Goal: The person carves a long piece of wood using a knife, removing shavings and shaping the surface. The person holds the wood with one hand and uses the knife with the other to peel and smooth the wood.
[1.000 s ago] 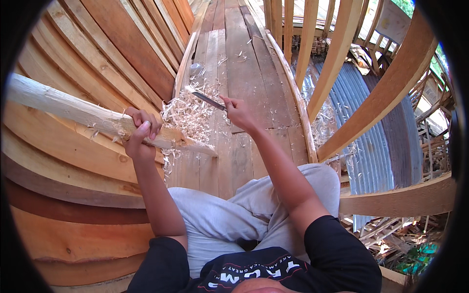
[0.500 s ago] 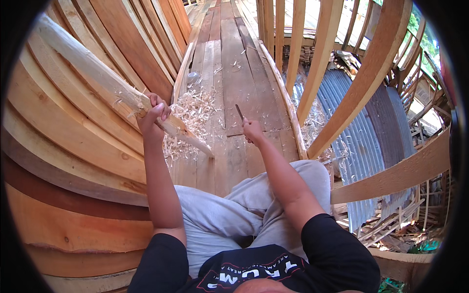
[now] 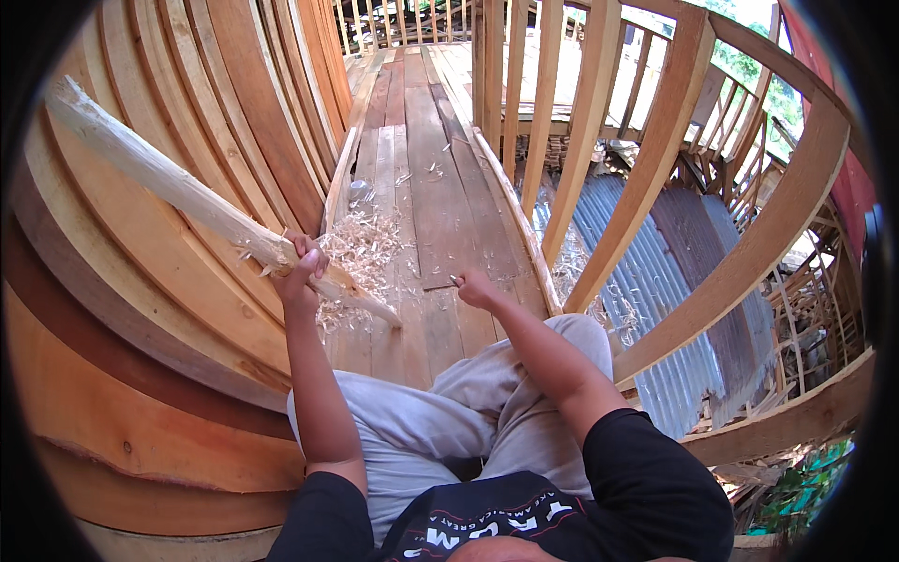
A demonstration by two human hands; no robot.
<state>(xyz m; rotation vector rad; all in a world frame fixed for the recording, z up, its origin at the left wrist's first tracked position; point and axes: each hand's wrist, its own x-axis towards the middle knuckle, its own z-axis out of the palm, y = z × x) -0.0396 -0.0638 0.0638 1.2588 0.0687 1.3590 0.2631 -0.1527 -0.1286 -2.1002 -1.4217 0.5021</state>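
Note:
My left hand (image 3: 302, 270) is wrapped round a long pale wooden pole (image 3: 159, 173), peeled of bark. The pole slants from the upper left down to a narrower end by the plank floor, just in front of my crossed legs. My right hand (image 3: 478, 289) is closed on a knife (image 3: 456, 280), held to the right of the pole and apart from it. Only a short bit of the knife shows now; the rest is hidden by my hand or turned out of sight. Curled wood shavings (image 3: 361, 245) lie heaped beyond my left hand.
A board wall (image 3: 150, 361) rises close along my left. On the right stands a railing of wooden posts (image 3: 646, 183), with corrugated metal sheets (image 3: 627, 248) lower down beyond it. The plank floor (image 3: 426, 197) runs ahead; a small shiny container (image 3: 359, 190) sits near the shavings.
My right hand has drawn back slightly toward me and turned, so the knife blade that pointed forward barely shows. The left hand keeps its hold on the pole. The view has tilted and shifted.

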